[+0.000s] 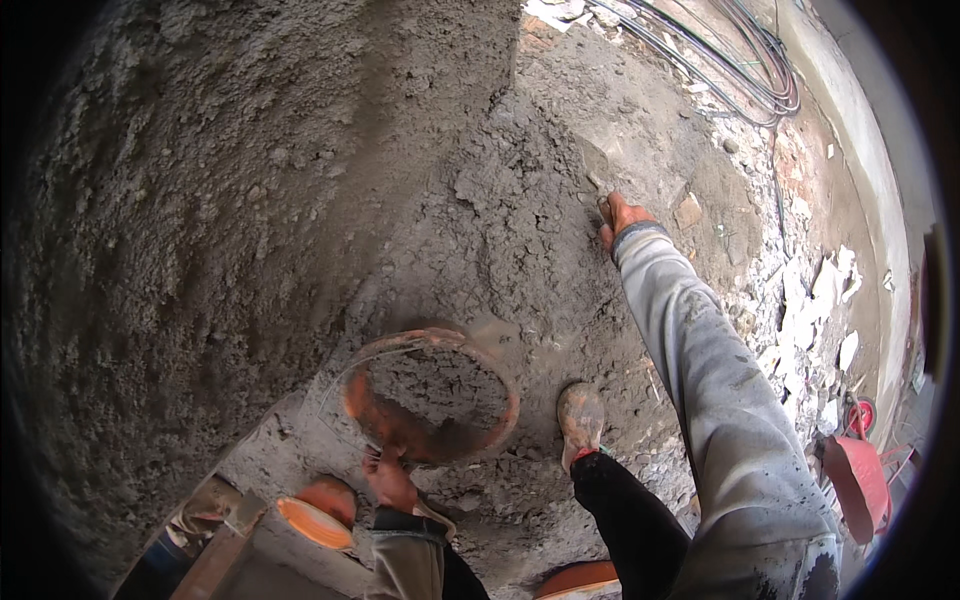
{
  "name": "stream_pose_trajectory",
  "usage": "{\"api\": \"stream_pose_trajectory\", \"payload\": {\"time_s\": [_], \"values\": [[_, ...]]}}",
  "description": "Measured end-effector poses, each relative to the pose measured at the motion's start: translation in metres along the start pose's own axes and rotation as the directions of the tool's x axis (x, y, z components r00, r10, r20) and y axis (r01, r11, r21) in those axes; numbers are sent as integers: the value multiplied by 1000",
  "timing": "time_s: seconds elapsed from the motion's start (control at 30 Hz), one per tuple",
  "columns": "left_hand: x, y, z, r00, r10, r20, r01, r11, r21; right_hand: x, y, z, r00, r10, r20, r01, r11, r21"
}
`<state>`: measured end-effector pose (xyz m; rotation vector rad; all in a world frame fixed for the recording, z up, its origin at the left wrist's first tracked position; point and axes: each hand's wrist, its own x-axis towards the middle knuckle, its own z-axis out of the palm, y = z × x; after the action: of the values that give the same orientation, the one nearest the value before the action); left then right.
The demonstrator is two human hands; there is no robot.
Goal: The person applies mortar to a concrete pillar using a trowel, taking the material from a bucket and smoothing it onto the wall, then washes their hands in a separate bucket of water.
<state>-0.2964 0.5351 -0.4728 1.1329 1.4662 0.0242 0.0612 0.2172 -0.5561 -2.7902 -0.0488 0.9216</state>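
My right hand, in a grey sleeve, is closed on the handle of a trowel, whose blade rests against a spread heap of wet grey mortar. At lower centre my left hand is closed on the near rim of an orange-red round basin with grey mortar in it. The rough grey mortar-covered surface fills the left of the view beside the heap and basin.
Orange basins lie near my feet, my shoe right of the held basin. Coiled cables, white debris, a concrete ledge and a red wheelbarrow are rightward; wooden boards lie lower left.
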Motion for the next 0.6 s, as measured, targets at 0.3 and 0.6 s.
{"api": "stream_pose_trajectory", "payload": {"time_s": [0.3, 0.6], "values": [[-46, 47, 9, 987, 159, 25, -161, 981, 106, -60, -17, 20, 977, -93, 190, 80, 994, 76], [-43, 77, 23, 989, 46, -139, -21, 985, 174, -211, -60, 2, 749, -652, 115, 639, 757, 134]]}}
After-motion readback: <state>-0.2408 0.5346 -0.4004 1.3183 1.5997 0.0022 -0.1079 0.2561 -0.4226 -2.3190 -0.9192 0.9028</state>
